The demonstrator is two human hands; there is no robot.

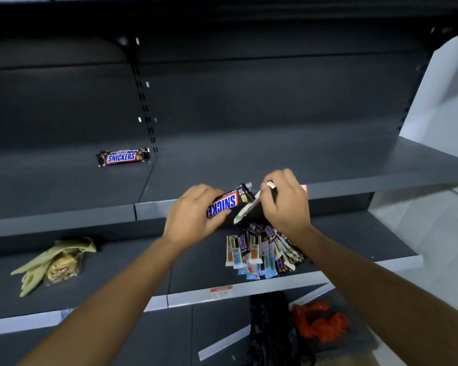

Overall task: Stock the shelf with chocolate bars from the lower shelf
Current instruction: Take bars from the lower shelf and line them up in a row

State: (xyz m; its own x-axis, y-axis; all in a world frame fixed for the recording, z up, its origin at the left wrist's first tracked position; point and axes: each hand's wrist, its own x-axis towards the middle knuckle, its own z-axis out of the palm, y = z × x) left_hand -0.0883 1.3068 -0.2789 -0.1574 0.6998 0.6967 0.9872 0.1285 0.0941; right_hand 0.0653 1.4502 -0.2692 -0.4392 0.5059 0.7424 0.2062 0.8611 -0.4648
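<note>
Bare forearms reach in from below, and the two hands meet just in front of the upper shelf (64, 217). The left hand (193, 215) has fingers and thumb curled round a Snickers bar (224, 202), held slantwise. The right hand (286, 204) pinches a pale-wrapped bar (246, 208) by its top end, so it dangles against the Snickers bar. Beneath them the pile of bars (262, 249) lies fanned on the lower shelf (249, 289), some ends close to the front lip. A lone Snickers (123, 156) lies on the upper shelf, well off to the left.

To my eye the dangling bar is the weak point. An end-pinch on slick wrapper could let go, and the bar would drop into the pile and nudge the front ones over the lip. The hands are also close enough to knock each other's bar loose.
</note>
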